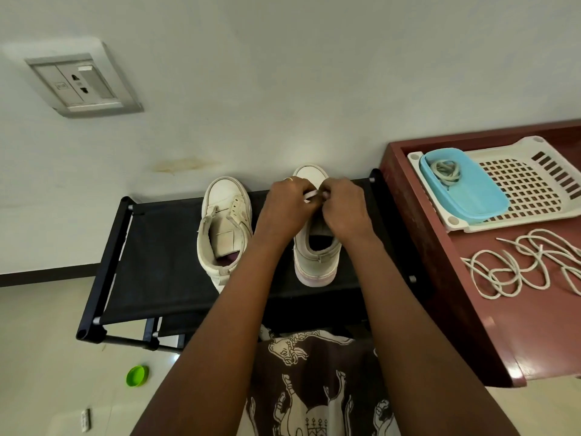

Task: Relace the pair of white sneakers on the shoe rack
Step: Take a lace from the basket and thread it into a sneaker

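Centre frame, I see the left hand (287, 202) and right hand (344, 206) both pinching a white lace (311, 194) — over the right-hand sneaker (316, 262).

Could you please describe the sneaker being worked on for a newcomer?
Find the black shoe rack. Of two white sneakers on top, it is the sneaker nearer the red table. Only it has the left hand and right hand pinching a lace.

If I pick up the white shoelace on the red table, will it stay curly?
Probably not: the shoelace lies in loose, soft loops, so it should dangle floppy. It looks thin, so likely very light. Overlapping loops might tangle.
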{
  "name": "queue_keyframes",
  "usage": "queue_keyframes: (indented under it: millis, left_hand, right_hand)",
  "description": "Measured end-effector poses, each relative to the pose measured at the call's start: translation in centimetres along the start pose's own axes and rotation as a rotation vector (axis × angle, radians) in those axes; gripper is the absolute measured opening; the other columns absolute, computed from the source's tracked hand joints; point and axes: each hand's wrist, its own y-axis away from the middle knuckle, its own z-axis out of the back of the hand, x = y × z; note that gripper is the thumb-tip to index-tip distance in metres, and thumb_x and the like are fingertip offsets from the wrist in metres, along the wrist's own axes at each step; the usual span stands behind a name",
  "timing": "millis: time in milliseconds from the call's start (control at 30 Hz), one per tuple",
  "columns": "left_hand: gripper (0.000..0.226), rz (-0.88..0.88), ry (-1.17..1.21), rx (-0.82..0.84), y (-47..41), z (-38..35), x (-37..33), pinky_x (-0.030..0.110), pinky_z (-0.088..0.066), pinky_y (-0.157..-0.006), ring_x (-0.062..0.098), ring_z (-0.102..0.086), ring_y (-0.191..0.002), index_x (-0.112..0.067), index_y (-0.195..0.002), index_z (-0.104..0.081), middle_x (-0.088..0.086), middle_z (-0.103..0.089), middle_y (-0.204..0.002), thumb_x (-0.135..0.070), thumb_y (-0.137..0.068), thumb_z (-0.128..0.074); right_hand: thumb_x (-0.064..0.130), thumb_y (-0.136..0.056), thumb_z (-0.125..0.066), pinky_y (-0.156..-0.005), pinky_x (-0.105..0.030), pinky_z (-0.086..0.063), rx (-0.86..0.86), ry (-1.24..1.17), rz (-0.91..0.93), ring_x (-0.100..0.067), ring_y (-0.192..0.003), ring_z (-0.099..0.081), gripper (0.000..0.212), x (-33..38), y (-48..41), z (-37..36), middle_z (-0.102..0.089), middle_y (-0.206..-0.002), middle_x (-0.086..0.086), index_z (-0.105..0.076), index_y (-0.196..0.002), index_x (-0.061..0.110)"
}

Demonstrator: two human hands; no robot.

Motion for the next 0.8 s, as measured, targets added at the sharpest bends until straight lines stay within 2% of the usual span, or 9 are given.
queue_keyframes:
  millis: [133,200,267,367,467,567,667,733,800]
  left_hand:
    - [0.024,0.137,0.278,0.059,-0.2,0.8,0.5,0.014,-0.044,-0.075,0.008,-0.062,-0.085,-0.013,-0.102,-0.069,-0.004,-0.067,-0.090,-0.017,-0.078,-0.073]
    - [0.028,0.140,0.323,0.108,-0.4,1.0,0.8,0.012,-0.045,-0.075,0.005,-0.062,-0.086,-0.016,-0.104,-0.069,-0.005,-0.068,-0.092,-0.020,-0.077,-0.075]
    - [0.035,0.098,0.343,0.096,-0.5,1.0,0.9,0.016,-0.046,-0.082,0.005,-0.061,-0.092,-0.017,-0.111,-0.067,-0.003,-0.068,-0.102,-0.019,-0.077,-0.076]
    - [0.048,-0.004,0.339,0.039,-0.4,0.8,1.6,0.026,-0.045,-0.093,0.010,-0.051,-0.108,-0.021,-0.120,-0.064,-0.005,-0.052,-0.121,-0.015,-0.074,-0.077]
    - [0.045,-0.138,0.207,0.016,-0.3,0.5,2.2,0.028,-0.041,-0.085,0.014,-0.044,-0.103,-0.025,-0.114,-0.068,-0.010,-0.045,-0.119,-0.018,-0.071,-0.078]
    - [0.032,-0.194,0.215,-0.032,-0.2,0.2,1.7,0.022,-0.039,-0.078,0.006,-0.043,-0.088,-0.023,-0.102,-0.073,-0.017,-0.049,-0.106,-0.021,-0.070,-0.076]
    - [0.021,0.002,0.409,-0.037,0.0,-0.2,1.2,0.023,-0.043,-0.083,0.000,-0.052,-0.088,-0.015,-0.096,-0.075,-0.019,-0.056,-0.091,-0.011,-0.075,-0.074]
    - [0.023,0.130,0.578,-0.010,0.3,-0.3,1.1,0.026,-0.045,-0.085,-0.004,-0.055,-0.083,-0.015,-0.096,-0.072,-0.015,-0.058,-0.085,-0.003,-0.077,-0.070]
    - [0.020,0.182,0.615,0.012,0.7,-0.3,1.0,0.025,-0.044,-0.083,0.001,-0.054,-0.080,-0.015,-0.094,-0.071,-0.010,-0.056,-0.080,-0.001,-0.080,-0.067]
  right_hand:
    - [-0.002,-0.092,-0.040,-0.079,-0.037,-0.044,0.142,-0.544,-0.222,-0.026,-0.084,-0.055,0.024,-0.7,-0.4,0.2,-0.062,-0.088,-0.018,-0.063,-0.088,-0.005]
    - [-0.004,-0.094,-0.038,-0.076,-0.032,-0.045,0.236,-0.794,-0.303,-0.018,-0.076,-0.052,0.026,-1.1,-0.6,0.3,-0.057,-0.078,-0.012,-0.062,-0.084,-0.002]
    - [-0.003,-0.097,-0.037,-0.081,-0.029,-0.048,0.288,-0.973,-0.392,-0.016,-0.075,-0.055,0.027,-1.6,-0.9,0.3,-0.058,-0.079,-0.010,-0.063,-0.088,-0.004]
    - [-0.004,-0.097,-0.036,-0.090,-0.033,-0.049,0.319,-1.177,-0.490,-0.020,-0.080,-0.059,0.026,-2.0,-1.4,0.2,-0.061,-0.088,-0.015,-0.061,-0.096,-0.005]
    - [-0.005,-0.097,-0.036,-0.092,-0.036,-0.048,0.336,-1.218,-0.504,-0.024,-0.085,-0.060,0.025,-2.0,-1.3,0.1,-0.062,-0.091,-0.017,-0.060,-0.100,-0.007]
    - [-0.014,-0.090,-0.036,-0.089,-0.038,-0.050,0.338,-1.222,-0.476,-0.030,-0.088,-0.060,0.026,-1.7,-0.9,0.5,-0.061,-0.094,-0.023,-0.061,-0.095,-0.009]
    - [-0.018,-0.085,-0.042,-0.075,-0.029,-0.053,0.279,-1.201,-0.522,-0.022,-0.073,-0.061,0.026,-1.7,-0.8,0.9,-0.061,-0.077,-0.015,-0.062,-0.080,-0.003]
    - [-0.015,-0.085,-0.049,-0.075,-0.028,-0.053,0.234,-1.218,-0.616,-0.020,-0.072,-0.061,0.022,-1.9,-1.0,0.9,-0.063,-0.075,-0.014,-0.064,-0.077,-0.002]
    - [-0.014,-0.084,-0.052,-0.078,-0.029,-0.054,0.172,-1.207,-0.685,-0.019,-0.072,-0.062,0.020,-2.4,-1.5,0.6,-0.064,-0.077,-0.014,-0.065,-0.077,-0.002]
